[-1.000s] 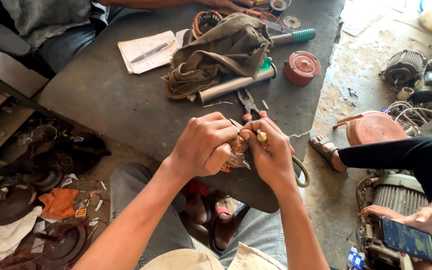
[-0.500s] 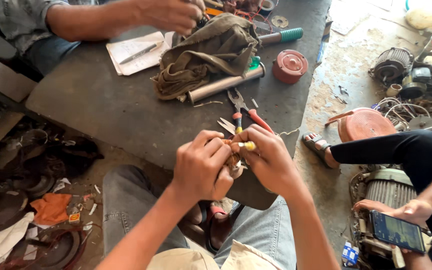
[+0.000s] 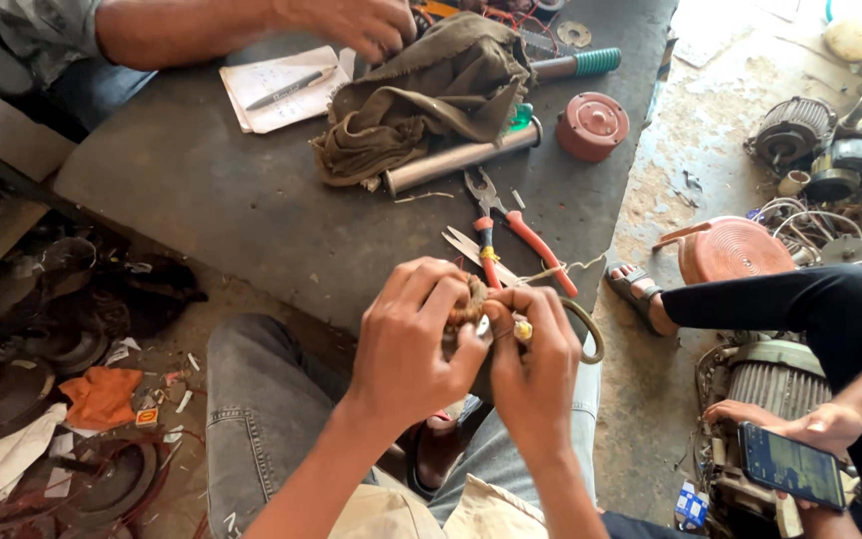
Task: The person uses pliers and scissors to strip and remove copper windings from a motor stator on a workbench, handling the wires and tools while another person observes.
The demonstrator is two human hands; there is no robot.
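My left hand [image 3: 416, 344] and my right hand [image 3: 536, 369] meet at the near edge of a dark metal table [image 3: 251, 200]. Between them they pinch a small copper wire coil [image 3: 471, 299] with a yellow sleeve [image 3: 523, 328] on one lead; most of the coil is hidden by my fingers. A loop of grey cord [image 3: 591, 329] hangs beside my right hand. Red-handled pliers [image 3: 506, 225] lie on the table just beyond my fingers, next to scissors [image 3: 466, 245].
A metal tube [image 3: 456, 160], an olive rag [image 3: 421, 90], a red round cap [image 3: 591, 125], a green-handled tool [image 3: 576, 63] and paper with a pen [image 3: 281, 85] lie farther back. Another person's hand [image 3: 361, 22] works there. At right, someone holds a phone [image 3: 790, 464] near motors [image 3: 770, 384].
My hands have stayed together on the coil, fingers shifting slightly around it. The view has tilted, and the other person's arm across the table has reached in over the rag.
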